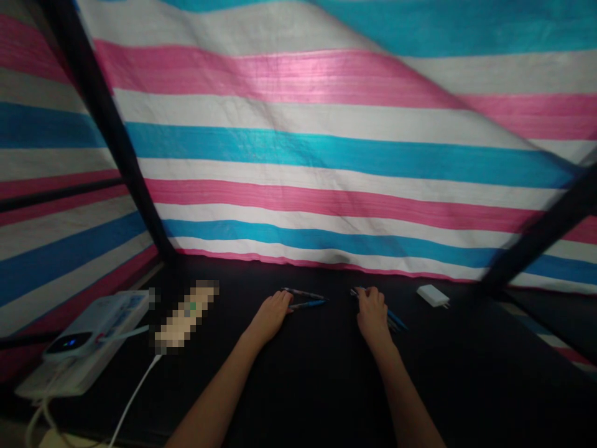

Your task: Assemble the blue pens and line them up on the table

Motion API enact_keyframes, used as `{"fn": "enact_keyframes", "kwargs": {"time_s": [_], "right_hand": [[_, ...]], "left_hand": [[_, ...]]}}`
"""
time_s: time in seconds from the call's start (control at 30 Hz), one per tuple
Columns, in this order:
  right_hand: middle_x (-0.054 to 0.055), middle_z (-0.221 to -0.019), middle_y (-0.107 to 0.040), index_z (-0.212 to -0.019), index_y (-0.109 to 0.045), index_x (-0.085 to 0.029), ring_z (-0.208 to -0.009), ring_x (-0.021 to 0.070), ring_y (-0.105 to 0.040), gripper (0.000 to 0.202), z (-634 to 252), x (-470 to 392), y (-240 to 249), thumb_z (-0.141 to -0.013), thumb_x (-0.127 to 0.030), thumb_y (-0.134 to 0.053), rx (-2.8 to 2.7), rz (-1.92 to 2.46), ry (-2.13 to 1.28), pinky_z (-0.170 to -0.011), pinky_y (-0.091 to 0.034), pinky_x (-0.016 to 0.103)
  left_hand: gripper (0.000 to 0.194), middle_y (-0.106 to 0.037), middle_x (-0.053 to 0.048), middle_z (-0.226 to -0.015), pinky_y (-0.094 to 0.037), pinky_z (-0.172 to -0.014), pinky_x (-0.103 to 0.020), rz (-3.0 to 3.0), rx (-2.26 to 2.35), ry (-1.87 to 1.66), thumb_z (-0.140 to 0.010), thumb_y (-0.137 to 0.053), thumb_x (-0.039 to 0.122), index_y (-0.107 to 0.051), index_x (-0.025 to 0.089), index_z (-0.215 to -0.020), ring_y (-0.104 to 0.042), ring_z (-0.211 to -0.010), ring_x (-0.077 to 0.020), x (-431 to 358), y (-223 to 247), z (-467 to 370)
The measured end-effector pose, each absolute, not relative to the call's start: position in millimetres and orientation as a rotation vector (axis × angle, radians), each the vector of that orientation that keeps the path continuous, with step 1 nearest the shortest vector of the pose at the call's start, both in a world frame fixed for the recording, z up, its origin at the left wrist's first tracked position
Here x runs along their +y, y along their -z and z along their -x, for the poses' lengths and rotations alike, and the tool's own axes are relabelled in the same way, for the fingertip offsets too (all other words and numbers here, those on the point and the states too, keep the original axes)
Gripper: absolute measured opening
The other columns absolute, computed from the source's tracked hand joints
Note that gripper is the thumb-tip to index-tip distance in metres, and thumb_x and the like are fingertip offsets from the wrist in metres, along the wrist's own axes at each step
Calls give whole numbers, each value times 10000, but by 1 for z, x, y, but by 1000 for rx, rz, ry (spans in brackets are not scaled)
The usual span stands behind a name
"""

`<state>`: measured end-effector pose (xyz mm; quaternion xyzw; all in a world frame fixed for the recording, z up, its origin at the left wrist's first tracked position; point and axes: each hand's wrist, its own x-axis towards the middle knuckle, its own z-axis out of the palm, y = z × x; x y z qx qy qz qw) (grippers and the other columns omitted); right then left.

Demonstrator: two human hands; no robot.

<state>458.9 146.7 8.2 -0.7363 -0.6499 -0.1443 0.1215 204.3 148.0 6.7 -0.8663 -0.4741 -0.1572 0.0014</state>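
Note:
My left hand (274, 312) rests on the black tabletop with its fingers curled at the left end of a blue pen (308, 304). Just beyond it lies a dark, slim pen (305, 294), its left end close to my fingertips. The two pens come near each other at their right ends. Farther right, my right hand (372, 307) is closed over several pens. Their blue and dark ends (396, 321) stick out on the right, below the hand, and their tips (355, 291) show at its upper left. My palm and fingers hide the middle of this bunch.
A white charger plug (433, 295) lies right of my right hand. At left are a pixelated phone-shaped object (186, 316) with a white cable (135, 392), and a power strip (69, 379) bearing a white device (77, 339). Striped sheeting (326, 149) and black frame poles (109, 137) surround the table.

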Motion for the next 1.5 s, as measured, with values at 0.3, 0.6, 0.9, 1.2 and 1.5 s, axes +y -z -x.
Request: {"fn": "enact_keyframes", "kwargs": {"time_s": [0.3, 0.6, 0.9, 1.2, 1.5], "right_hand": [[51, -1065, -543, -1074, -556, -264, -981, 196, -468, 275, -411, 135, -18, -852, -360, -424, -2265, 1394, -52, -812, -344, 326], [11, -761, -618, -776, -596, -177, -703, 137, -548, 275, -400, 134, -19, -860, -328, -382, -2035, 1343, -569, -646, -365, 226], [-17, -603, -609, -635, -610, -174, -601, 120, -551, 417, -406, 130, -24, -878, -373, -337, -2218, 1290, -865, -630, -370, 212], [27, -966, -655, -948, -630, -232, -927, 188, -563, 245, -401, 131, -18, -838, -358, -452, -2254, 1416, -272, -803, -344, 303], [12, -917, -651, -933, -634, -257, -872, 177, -560, 216, -404, 131, -27, -781, -352, -515, -2177, 1473, -394, -765, -349, 295]], "left_hand": [[226, -516, -59, -1058, -349, -785, -314, 2625, -1326, 528, -908, -293, 148, -514, 171, -949, -462, -929, -188, 141, -14, -205], [145, -548, -34, -865, -341, -714, -295, 2642, -1188, 576, -909, -370, 255, -484, 167, -898, -505, -811, -173, 145, -12, -206], [159, -569, -36, -820, -346, -711, -314, 2678, -1197, 471, -900, -355, 173, -495, 167, -825, -513, -784, -181, 141, -11, -208], [151, -597, -18, -817, -362, -737, -303, 2740, -1376, 475, -903, -352, 185, -495, 178, -853, -545, -775, -170, 142, -6, -207], [160, -593, -25, -862, -356, -776, -310, 2727, -1405, 515, -902, -343, 171, -501, 176, -880, -538, -816, -167, 143, -7, -205]]}}
